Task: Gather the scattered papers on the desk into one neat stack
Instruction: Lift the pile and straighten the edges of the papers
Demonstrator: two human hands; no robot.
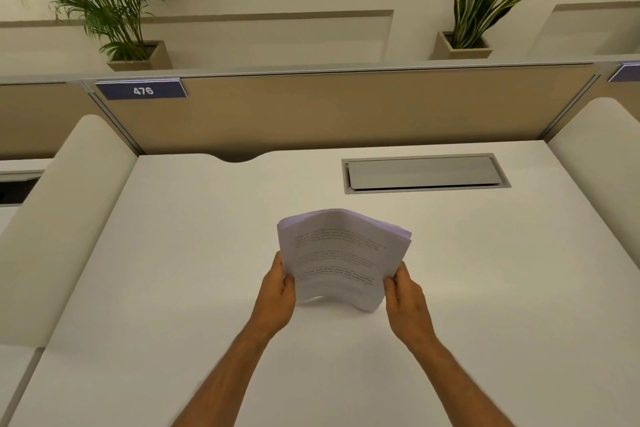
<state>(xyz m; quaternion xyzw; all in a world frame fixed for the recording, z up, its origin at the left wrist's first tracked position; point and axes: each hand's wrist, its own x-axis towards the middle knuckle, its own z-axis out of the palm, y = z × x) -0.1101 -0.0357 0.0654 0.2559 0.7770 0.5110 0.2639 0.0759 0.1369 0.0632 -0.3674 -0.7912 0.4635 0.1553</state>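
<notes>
A bundle of white printed papers (341, 258) is held upright over the middle of the white desk (173, 288), its lower edge near or on the desktop. The sheets bow outward and their top edges are slightly uneven. My left hand (277, 291) grips the bundle's left edge. My right hand (403, 298) grips its right edge. No other loose sheets show on the desk.
A grey cable hatch (424, 172) is set into the desk at the back right. A tan partition (346, 107) with a blue "476" label (142, 90) closes the far side. White curved dividers (62, 218) flank the desk. Two potted plants (114, 0) stand behind.
</notes>
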